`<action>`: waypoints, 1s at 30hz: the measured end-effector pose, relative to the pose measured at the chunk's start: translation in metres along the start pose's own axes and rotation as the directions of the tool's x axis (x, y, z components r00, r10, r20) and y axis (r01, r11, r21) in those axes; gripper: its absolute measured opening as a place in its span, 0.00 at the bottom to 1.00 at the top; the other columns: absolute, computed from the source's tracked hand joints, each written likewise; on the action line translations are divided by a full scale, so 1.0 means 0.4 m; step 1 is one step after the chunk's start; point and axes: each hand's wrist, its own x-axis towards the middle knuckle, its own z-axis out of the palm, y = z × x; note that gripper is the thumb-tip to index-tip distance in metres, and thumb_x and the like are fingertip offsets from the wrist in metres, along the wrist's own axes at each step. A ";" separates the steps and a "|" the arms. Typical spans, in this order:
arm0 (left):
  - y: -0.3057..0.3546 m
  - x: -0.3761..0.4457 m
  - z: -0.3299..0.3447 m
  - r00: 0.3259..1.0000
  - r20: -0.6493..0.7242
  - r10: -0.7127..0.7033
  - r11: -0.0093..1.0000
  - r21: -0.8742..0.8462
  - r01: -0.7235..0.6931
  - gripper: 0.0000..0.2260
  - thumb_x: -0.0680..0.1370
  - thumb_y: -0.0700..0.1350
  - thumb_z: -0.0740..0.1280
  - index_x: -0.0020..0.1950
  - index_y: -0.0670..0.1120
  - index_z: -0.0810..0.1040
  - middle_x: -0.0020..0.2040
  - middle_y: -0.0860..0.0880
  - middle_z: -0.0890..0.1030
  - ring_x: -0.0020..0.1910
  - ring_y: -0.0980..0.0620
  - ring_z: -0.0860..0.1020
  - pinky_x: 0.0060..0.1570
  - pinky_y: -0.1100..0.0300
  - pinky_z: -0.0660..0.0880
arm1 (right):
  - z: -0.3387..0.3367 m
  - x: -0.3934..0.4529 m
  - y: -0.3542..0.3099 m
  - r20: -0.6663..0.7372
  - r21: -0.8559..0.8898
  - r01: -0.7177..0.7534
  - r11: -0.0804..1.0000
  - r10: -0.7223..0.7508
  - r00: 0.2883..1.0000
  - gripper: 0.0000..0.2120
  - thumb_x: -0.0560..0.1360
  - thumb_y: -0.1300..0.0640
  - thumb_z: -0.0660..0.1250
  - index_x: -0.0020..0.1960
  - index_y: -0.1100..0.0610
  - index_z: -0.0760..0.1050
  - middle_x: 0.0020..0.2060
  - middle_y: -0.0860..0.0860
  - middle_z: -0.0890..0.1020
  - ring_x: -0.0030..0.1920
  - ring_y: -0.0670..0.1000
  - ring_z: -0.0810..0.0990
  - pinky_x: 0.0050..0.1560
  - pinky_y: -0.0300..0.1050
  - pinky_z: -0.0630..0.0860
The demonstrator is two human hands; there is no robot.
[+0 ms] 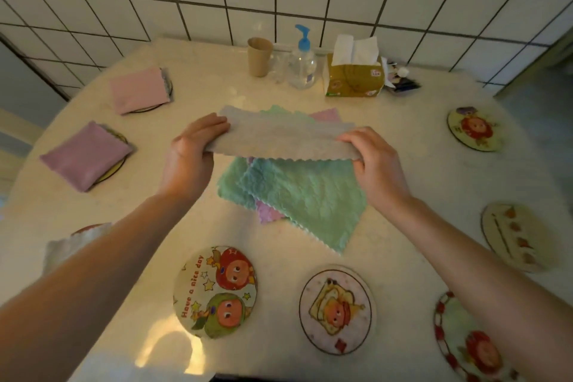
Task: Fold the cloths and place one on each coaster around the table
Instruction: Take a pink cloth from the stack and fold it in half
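Gripping grey cloth [285, 139] by its ends, left hand [190, 155] and right hand [376, 164] fingers curled, above desk [403, 133] centre pile.

Grey cloth [283, 139]: scallop-edged, folded to a long strip, held level above the table, one end in each hand.
Loose pile: green cloth [305, 195] spread flat on top, pink cloth [267, 211] showing beneath.
Folded pink cloth [138, 89] and folded purple cloth [85, 156]: each on a coaster, far left.
Bare round cartoon coasters: near [215, 291], [337, 308]; right [474, 129], [514, 236].
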 end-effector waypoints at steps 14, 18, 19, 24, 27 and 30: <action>-0.187 -0.712 -0.137 0.851 0.522 -0.050 0.995 0.099 -0.002 0.23 0.65 0.26 0.73 0.57 0.42 0.82 0.58 0.44 0.81 0.61 0.44 0.77 0.55 0.42 0.77 | 0.187 -0.587 -0.237 0.476 -0.049 0.094 0.994 -0.059 0.878 0.22 0.61 0.70 0.73 0.51 0.53 0.82 0.47 0.48 0.84 0.51 0.48 0.79 0.60 0.57 0.73; -0.168 -0.812 -0.166 0.843 0.531 -0.086 0.993 0.119 0.026 0.24 0.64 0.24 0.71 0.57 0.42 0.83 0.57 0.45 0.82 0.61 0.44 0.77 0.58 0.44 0.74 | 0.185 -0.675 -0.299 0.517 -0.053 0.011 0.999 0.018 0.856 0.23 0.60 0.71 0.75 0.51 0.53 0.83 0.46 0.46 0.84 0.48 0.48 0.82 0.58 0.52 0.76; -0.166 -0.824 -0.174 0.839 0.537 -0.083 0.993 0.116 0.024 0.24 0.65 0.25 0.71 0.57 0.42 0.83 0.57 0.46 0.82 0.61 0.44 0.77 0.59 0.44 0.74 | 0.184 -0.694 -0.308 0.527 -0.036 -0.027 0.999 0.041 0.849 0.22 0.62 0.71 0.74 0.52 0.53 0.82 0.47 0.46 0.84 0.49 0.48 0.82 0.57 0.53 0.77; -0.149 -0.814 -0.213 0.790 0.544 -0.283 0.952 0.061 0.298 0.21 0.70 0.27 0.67 0.57 0.46 0.83 0.56 0.50 0.80 0.58 0.54 0.75 0.64 0.59 0.69 | 0.157 -0.732 -0.344 0.573 0.028 -0.310 0.950 0.239 0.784 0.16 0.74 0.64 0.67 0.60 0.53 0.76 0.53 0.42 0.79 0.55 0.41 0.76 0.59 0.32 0.69; -0.152 -0.763 -0.228 0.712 0.592 -0.379 0.888 0.017 0.459 0.18 0.74 0.31 0.66 0.52 0.52 0.83 0.50 0.55 0.80 0.51 0.57 0.75 0.53 0.66 0.69 | 0.142 -0.700 -0.347 0.487 0.135 -0.500 0.855 0.382 0.785 0.09 0.73 0.65 0.69 0.52 0.59 0.77 0.44 0.43 0.80 0.44 0.38 0.79 0.49 0.28 0.74; -0.166 -0.702 -0.228 0.662 0.554 -0.506 0.769 -0.057 0.636 0.07 0.75 0.37 0.69 0.43 0.49 0.82 0.41 0.51 0.81 0.41 0.52 0.77 0.40 0.62 0.69 | 0.128 -0.649 -0.330 0.383 0.250 -0.651 0.717 0.544 0.746 0.03 0.72 0.65 0.70 0.45 0.60 0.78 0.39 0.47 0.81 0.40 0.39 0.78 0.42 0.28 0.73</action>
